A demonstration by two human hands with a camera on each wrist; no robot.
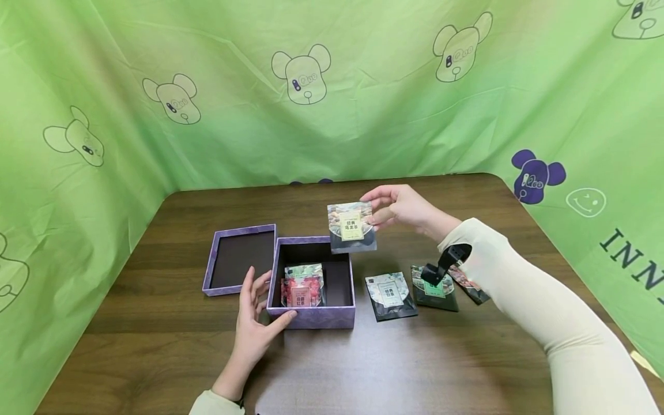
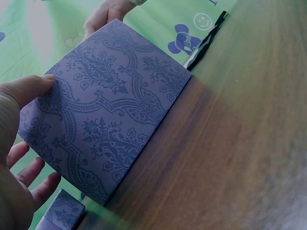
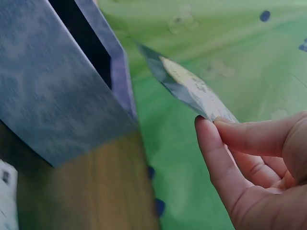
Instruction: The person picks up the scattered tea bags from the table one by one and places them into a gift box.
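Observation:
My right hand (image 1: 396,207) pinches a square tea sachet (image 1: 351,229) with a yellow label by its edge, above the right back part of a purple patterned box (image 1: 319,318). In the right wrist view the sachet (image 3: 189,88) sits between thumb and fingertips, seen almost edge-on. Inside the box, at its left, stand a red sachet (image 1: 305,293) and a green-topped sachet (image 1: 306,269) behind it. My left hand (image 1: 255,328) is at the box's front left corner. Its thumb rests on the front wall (image 2: 110,110), with the fingers spread along the left side.
The purple box lid (image 1: 207,276) lies inside-up at the box's left. On the table (image 1: 155,328) to the right are a white-labelled sachet (image 1: 390,297), a green-labelled sachet (image 1: 436,293) and a reddish one (image 1: 472,285) partly under the right arm. Green curtain surrounds the table.

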